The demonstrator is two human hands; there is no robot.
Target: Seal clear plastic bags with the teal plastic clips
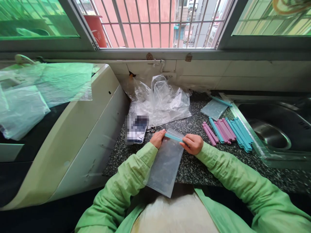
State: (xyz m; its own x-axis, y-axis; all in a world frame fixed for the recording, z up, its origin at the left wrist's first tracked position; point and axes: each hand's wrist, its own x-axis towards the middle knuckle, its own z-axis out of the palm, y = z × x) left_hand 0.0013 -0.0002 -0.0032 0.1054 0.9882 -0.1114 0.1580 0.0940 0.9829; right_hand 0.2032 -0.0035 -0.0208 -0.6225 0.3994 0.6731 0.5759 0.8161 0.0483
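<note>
A clear, flat plastic bag (163, 165) hangs between my hands over the counter's front edge. Across its upper part lies a light-blue bag-sealing clip strip (174, 138). At the strip's left end, my left hand (157, 138) pinches the bag's edge. My right hand (192, 144) is closed round the strip's right end, with fingers curled and thumb pressed against it. The bag's mouth sticks out above the strip. Whether the strip is fully clamped along the bag, I cannot tell. To the right lie several pink clip strips (224, 129) and several blue clip strips (240, 132).
Crumpled clear plastic (165, 102) lies by the wall, with a phone (141, 129) before it. Another small bag with a blue strip (213, 108) rests near the steel sink (262, 155). A large pale appliance (85, 139) bounds the left side, draped with plastic sheets (65, 81).
</note>
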